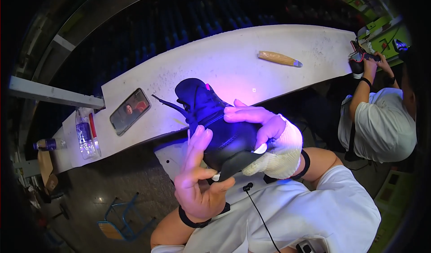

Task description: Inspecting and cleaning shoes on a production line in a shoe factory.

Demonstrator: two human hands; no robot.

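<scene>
A black shoe (226,134) is held in front of me above the near edge of the white bench, a dark lace end sticking out at its left. My right hand (274,138), in a white glove that leaves the fingers bare, grips it from the right, fingers over the top and thumb at the near side. My left hand (195,181) pinches the near edge of a black flap on the shoe between thumb and forefinger, its other fingers raised along the shoe's left side. Small white bits show at both hands' fingertips; I cannot tell what they are.
On the bench (166,71) lie a phone (129,111) and a wooden-handled blade tool (279,58). Two plastic bottles, one upright (85,136) and one lying (50,144), are at the left. A co-worker (381,127) handles a dark shoe at right. A stool (112,230) stands lower left.
</scene>
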